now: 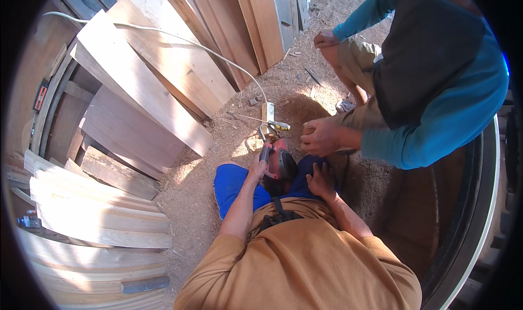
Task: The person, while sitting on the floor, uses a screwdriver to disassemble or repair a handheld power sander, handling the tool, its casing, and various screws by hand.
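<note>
My left hand [257,167] is closed around the handle of a red and black power tool [282,161], which rests between my knees. My right hand [322,181] lies on my right thigh with its fingers apart, beside the tool, and holds nothing. Just beyond the tool sits a white power socket block [267,111] with a pale cable [202,47] running off to the far left. A screwdriver with a yellow and grey handle [280,125] lies by the block. The underside of the tool is hidden.
A co-worker in a blue-sleeved top [436,86] crouches at the right, one hand [321,137] near my right knee. Wooden boards [141,81] lean along the left and far side, with stacked planks [98,212] nearer. A dark curved-edged panel [425,212] stands at right. Shavings cover the ground [190,195].
</note>
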`<control>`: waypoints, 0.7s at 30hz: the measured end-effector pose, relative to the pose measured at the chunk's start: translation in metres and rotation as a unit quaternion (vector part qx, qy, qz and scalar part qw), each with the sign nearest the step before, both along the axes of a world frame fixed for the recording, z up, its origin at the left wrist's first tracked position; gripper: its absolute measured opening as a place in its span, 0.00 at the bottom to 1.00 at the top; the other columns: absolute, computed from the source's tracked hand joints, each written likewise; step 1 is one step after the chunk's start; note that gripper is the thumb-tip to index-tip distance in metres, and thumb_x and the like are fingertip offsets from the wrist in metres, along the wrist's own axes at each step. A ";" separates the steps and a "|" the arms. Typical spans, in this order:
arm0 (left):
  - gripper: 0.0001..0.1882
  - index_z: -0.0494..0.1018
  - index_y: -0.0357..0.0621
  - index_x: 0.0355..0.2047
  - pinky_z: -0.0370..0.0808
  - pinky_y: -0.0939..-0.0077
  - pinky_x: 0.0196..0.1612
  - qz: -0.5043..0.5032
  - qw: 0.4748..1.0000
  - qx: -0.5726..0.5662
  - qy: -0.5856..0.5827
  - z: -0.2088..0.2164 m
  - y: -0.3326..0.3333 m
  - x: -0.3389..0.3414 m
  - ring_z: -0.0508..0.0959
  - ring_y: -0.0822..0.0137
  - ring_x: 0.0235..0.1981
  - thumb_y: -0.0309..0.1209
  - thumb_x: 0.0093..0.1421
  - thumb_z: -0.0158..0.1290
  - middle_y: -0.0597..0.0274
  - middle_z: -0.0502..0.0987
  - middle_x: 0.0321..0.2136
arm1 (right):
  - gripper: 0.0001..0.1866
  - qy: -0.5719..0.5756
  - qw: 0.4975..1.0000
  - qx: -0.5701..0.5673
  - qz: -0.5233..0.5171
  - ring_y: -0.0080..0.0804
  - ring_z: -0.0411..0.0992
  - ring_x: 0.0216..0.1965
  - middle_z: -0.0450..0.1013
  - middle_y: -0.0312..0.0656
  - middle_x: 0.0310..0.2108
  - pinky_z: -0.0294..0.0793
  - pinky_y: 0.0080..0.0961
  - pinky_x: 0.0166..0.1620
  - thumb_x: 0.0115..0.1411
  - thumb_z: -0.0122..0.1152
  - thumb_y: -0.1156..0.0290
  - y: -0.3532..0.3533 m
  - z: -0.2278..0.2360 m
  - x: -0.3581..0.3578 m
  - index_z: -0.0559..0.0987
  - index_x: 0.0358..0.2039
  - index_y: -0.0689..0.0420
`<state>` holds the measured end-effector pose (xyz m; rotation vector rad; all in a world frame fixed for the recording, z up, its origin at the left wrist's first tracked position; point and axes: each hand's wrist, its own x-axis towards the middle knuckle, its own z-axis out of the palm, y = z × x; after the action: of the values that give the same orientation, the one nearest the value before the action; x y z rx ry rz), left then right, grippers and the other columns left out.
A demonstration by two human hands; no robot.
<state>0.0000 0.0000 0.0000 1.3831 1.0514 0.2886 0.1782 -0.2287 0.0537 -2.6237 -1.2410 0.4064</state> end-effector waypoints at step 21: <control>0.19 0.76 0.40 0.48 0.74 0.70 0.35 0.015 0.999 0.034 -0.001 -0.021 0.002 -0.002 0.76 0.67 0.29 0.33 0.69 0.37 0.61 0.75 0.28 | 0.35 0.024 0.998 -0.060 -0.002 0.71 0.63 0.58 0.62 0.69 0.62 0.63 0.59 0.61 0.62 0.61 0.52 0.010 0.022 0.001 0.68 0.65 0.55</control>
<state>-0.0021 0.0016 -0.0214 1.4276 1.0701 0.3503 0.1792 -0.2188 0.0753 -2.6981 -1.2333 0.5556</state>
